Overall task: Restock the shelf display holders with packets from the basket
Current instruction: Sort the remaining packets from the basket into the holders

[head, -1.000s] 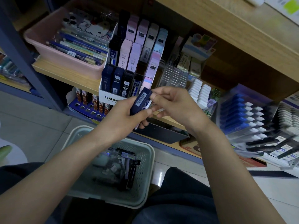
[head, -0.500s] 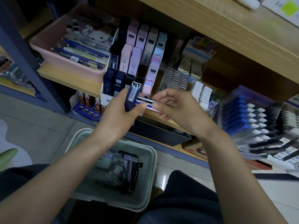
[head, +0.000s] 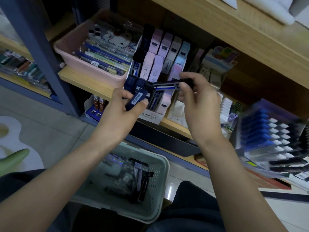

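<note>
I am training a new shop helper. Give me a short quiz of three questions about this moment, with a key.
1. True or false: the left hand is empty.
2. What does the right hand pinch? A) a striped packet B) a pen C) nothing
3. Fill in: more packets lie in the ____ below the arms.
Key: 1 false, it grips a dark blue packet; 2 A; 3 basket.

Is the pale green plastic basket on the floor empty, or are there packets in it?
Not empty. The pale green perforated plastic basket holds a loose pile of clear and dark packets, below its rim.
</note>
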`<state>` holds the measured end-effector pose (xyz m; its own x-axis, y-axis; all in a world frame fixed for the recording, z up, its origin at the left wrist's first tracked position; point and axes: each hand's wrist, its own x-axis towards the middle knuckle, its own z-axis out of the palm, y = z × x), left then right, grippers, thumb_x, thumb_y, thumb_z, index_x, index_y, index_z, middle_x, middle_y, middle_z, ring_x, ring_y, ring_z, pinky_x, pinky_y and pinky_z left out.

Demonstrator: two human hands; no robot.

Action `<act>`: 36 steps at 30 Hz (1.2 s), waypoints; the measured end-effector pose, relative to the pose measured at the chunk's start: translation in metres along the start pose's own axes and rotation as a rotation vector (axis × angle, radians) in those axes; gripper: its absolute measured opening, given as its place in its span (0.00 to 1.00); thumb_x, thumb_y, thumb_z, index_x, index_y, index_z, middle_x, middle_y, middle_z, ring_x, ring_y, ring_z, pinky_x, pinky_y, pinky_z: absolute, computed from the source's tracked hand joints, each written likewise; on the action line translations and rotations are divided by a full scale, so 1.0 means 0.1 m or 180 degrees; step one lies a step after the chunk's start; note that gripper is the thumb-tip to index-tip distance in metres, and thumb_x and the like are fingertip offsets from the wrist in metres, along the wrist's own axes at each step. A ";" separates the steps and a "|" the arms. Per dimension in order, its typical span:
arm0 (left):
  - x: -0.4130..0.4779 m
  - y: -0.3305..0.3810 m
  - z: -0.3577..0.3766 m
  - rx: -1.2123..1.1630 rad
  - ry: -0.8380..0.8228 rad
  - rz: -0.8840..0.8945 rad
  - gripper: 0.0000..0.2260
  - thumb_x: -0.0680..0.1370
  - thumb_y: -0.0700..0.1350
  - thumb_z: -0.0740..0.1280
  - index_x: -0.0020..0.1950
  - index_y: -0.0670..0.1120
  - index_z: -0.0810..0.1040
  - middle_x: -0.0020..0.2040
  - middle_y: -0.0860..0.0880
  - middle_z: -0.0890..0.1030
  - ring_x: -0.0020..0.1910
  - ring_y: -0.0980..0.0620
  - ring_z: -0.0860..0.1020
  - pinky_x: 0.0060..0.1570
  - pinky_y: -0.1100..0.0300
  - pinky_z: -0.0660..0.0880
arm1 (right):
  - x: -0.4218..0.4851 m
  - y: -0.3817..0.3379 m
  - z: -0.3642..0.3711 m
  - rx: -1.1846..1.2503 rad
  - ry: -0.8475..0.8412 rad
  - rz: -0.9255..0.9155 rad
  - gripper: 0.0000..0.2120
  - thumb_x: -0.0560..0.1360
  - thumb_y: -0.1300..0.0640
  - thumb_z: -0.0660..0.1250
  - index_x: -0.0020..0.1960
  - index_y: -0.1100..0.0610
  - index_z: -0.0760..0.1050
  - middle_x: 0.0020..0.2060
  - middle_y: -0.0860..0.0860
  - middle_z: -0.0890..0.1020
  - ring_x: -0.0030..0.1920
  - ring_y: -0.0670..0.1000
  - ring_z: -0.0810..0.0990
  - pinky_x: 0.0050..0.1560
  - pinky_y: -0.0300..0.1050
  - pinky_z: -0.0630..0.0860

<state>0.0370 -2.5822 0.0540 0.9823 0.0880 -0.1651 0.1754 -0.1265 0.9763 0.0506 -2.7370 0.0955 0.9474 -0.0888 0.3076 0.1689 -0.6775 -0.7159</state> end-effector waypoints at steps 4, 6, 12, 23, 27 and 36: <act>0.02 -0.02 -0.10 -0.0291 -0.0229 0.0064 0.09 0.76 0.47 0.66 0.44 0.50 0.66 0.30 0.57 0.74 0.19 0.62 0.66 0.27 0.60 0.60 | 0.00 -0.06 0.15 -0.0747 -0.0119 -0.0436 0.12 0.79 0.64 0.60 0.61 0.59 0.76 0.50 0.49 0.73 0.48 0.37 0.68 0.47 0.20 0.61; 0.03 -0.03 -0.13 -0.0240 -0.0252 0.0126 0.08 0.76 0.47 0.67 0.44 0.50 0.67 0.28 0.57 0.74 0.20 0.62 0.67 0.27 0.61 0.61 | 0.03 -0.10 0.20 -0.0922 -0.0262 -0.0414 0.14 0.79 0.64 0.60 0.63 0.58 0.75 0.51 0.51 0.74 0.49 0.38 0.70 0.48 0.21 0.63; 0.05 -0.05 -0.22 -0.0046 -0.0179 0.0163 0.04 0.75 0.51 0.66 0.42 0.55 0.72 0.33 0.50 0.73 0.23 0.61 0.67 0.31 0.61 0.64 | 0.06 -0.08 0.35 -0.1324 -0.0590 -0.0093 0.09 0.75 0.60 0.68 0.55 0.57 0.74 0.47 0.51 0.76 0.49 0.51 0.75 0.47 0.44 0.72; 0.03 -0.06 -0.23 -0.0051 -0.0487 0.0262 0.10 0.79 0.50 0.59 0.40 0.55 0.76 0.31 0.55 0.74 0.24 0.63 0.69 0.31 0.65 0.62 | 0.06 -0.02 0.51 -0.1716 -0.0017 0.0028 0.18 0.72 0.62 0.68 0.60 0.55 0.70 0.57 0.52 0.72 0.57 0.52 0.72 0.50 0.48 0.71; 0.03 -0.03 -0.21 -0.0158 -0.0491 0.0080 0.10 0.79 0.48 0.60 0.41 0.56 0.77 0.28 0.59 0.74 0.26 0.64 0.70 0.30 0.71 0.63 | 0.07 -0.11 0.44 -0.0596 0.0121 -0.0071 0.06 0.79 0.55 0.62 0.50 0.54 0.76 0.46 0.48 0.76 0.44 0.47 0.76 0.45 0.46 0.75; 0.02 0.00 -0.17 0.0087 -0.0526 0.0413 0.17 0.73 0.39 0.71 0.57 0.56 0.73 0.47 0.52 0.74 0.43 0.66 0.74 0.46 0.74 0.69 | -0.05 -0.22 0.23 0.1045 -0.1241 0.1372 0.03 0.78 0.60 0.63 0.48 0.56 0.76 0.38 0.55 0.81 0.32 0.44 0.80 0.38 0.36 0.80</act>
<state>0.0378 -2.5657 0.0561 0.9937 -0.0938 -0.0611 0.0463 -0.1533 0.9871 0.0488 -2.7049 0.0947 0.9672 0.0104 -0.2538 -0.2313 -0.3774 -0.8967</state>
